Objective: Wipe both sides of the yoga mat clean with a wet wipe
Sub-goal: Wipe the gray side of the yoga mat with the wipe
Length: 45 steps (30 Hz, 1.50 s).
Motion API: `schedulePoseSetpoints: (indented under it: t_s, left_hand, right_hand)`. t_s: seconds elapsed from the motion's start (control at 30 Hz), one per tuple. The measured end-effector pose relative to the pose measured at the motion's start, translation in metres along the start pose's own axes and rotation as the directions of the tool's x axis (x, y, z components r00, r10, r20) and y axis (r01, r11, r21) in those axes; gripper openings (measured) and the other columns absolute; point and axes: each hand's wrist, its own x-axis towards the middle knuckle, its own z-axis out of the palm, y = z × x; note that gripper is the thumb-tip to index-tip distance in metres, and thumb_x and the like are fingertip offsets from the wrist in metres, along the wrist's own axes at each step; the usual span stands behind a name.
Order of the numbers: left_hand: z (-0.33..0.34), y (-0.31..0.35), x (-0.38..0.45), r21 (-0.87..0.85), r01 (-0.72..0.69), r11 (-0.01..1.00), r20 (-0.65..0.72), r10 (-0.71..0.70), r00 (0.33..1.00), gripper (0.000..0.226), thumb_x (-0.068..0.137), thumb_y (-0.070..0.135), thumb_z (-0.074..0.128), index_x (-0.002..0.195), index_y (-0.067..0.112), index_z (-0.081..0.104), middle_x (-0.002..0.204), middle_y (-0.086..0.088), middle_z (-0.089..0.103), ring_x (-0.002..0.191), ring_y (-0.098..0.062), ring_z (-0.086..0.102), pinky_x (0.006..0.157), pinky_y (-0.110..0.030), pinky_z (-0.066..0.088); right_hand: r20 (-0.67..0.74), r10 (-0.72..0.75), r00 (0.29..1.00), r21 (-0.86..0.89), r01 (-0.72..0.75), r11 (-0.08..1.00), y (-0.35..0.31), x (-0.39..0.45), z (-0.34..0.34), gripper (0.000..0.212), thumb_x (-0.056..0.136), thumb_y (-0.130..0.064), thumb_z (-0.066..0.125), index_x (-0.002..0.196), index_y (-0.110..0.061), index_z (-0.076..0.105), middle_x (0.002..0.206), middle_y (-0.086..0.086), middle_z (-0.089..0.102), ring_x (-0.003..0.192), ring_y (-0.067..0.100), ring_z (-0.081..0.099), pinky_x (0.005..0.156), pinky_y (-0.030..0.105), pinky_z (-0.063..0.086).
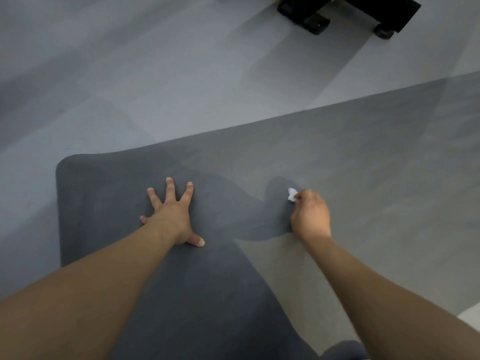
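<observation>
A grey yoga mat [363,157] lies flat on the floor and runs from the lower left to the right edge of the view. My left hand [171,214] presses on the mat near its left end, fingers spread and straight. My right hand [310,216] is to the right of it, fingers curled, pinching a small crumpled white wet wipe [292,194] against the mat surface. Only a bit of the wipe shows past the fingertips. The mat's left part lies in my shadow and looks darker.
Pale grey floor [155,74] surrounds the mat on the far side and left. A black wheeled base [345,14] stands at the top right, away from the mat. A light patch of floor shows at the lower right edge.
</observation>
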Motion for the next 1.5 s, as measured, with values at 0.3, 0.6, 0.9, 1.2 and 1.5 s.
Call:
schedulePoseSetpoints:
  t_s: [0.3, 0.6, 0.9, 1.2, 1.5]
  left_hand:
    - [-0.001, -0.001, -0.001, -0.002, 0.007, 1.0, -0.009, -0.007, 1.0, 0.151, 0.05, 0.057, 0.095, 0.153, 0.05, -0.016, 0.155, 0.008, -0.043, 0.147, -0.043, -0.028, 0.106, -0.075, 0.029]
    - [-0.005, 0.0, 0.002, 0.088, 0.016, 0.996, -0.024, -0.014, 1.0, 0.15, 0.049, 0.066, 0.09, 0.152, 0.05, -0.018, 0.16, 0.004, -0.032, 0.148, -0.047, -0.018, 0.105, -0.069, 0.039]
    - [-0.029, -0.003, 0.01, 0.267, -0.02, 0.963, -0.158, 0.064, 0.985, 0.108, 0.057, 0.066, 0.086, 0.144, 0.042, 0.027, 0.145, -0.002, 0.022, 0.133, -0.037, 0.027, 0.096, -0.06, 0.046]
    - [-0.045, 0.011, 0.034, 0.168, -0.007, 0.986, 0.025, 0.003, 1.0, 0.163, 0.049, 0.047, 0.099, 0.152, 0.04, -0.029, 0.154, 0.001, -0.046, 0.146, -0.044, -0.029, 0.109, -0.075, 0.027]
    - [-0.043, 0.009, 0.037, 0.122, -0.006, 0.992, 0.038, 0.001, 0.999, 0.164, 0.049, 0.043, 0.1, 0.151, 0.043, -0.028, 0.151, 0.004, -0.05, 0.145, -0.041, -0.034, 0.11, -0.074, 0.025]
  right_hand:
    - [0.18, -0.581, 0.794, 0.155, 0.56, 0.814, -0.129, -0.067, 0.051, 0.013, 0.075, -0.011, 0.058, 0.088, -0.014, 0.057, 0.082, 0.007, 0.055, 0.074, 0.028, 0.053, 0.071, 0.032, 0.034]
    - [-0.038, -0.047, 0.998, -0.008, 0.047, 0.999, 0.004, 0.044, 0.013, 0.016, 0.082, -0.005, 0.046, 0.088, 0.001, 0.06, 0.086, 0.024, 0.058, 0.08, 0.043, 0.055, 0.072, 0.044, 0.041]
    - [0.075, -0.528, 0.846, 0.051, 0.526, 0.849, -0.149, -0.045, 0.066, 0.016, 0.077, -0.016, 0.066, 0.09, -0.021, 0.059, 0.079, 0.002, 0.057, 0.074, 0.025, 0.052, 0.062, 0.035, 0.04]
    - [-0.031, -0.255, 0.966, -0.13, 0.249, 0.96, -0.036, 0.068, 0.031, 0.01, 0.073, -0.004, 0.056, 0.082, -0.009, 0.059, 0.078, 0.015, 0.06, 0.072, 0.039, 0.056, 0.059, 0.038, 0.038]
    - [0.096, -0.507, 0.856, 0.026, 0.507, 0.861, -0.158, -0.006, 0.069, 0.028, 0.069, -0.012, 0.07, 0.094, -0.02, 0.061, 0.079, 0.003, 0.059, 0.075, 0.028, 0.055, 0.061, 0.035, 0.043]
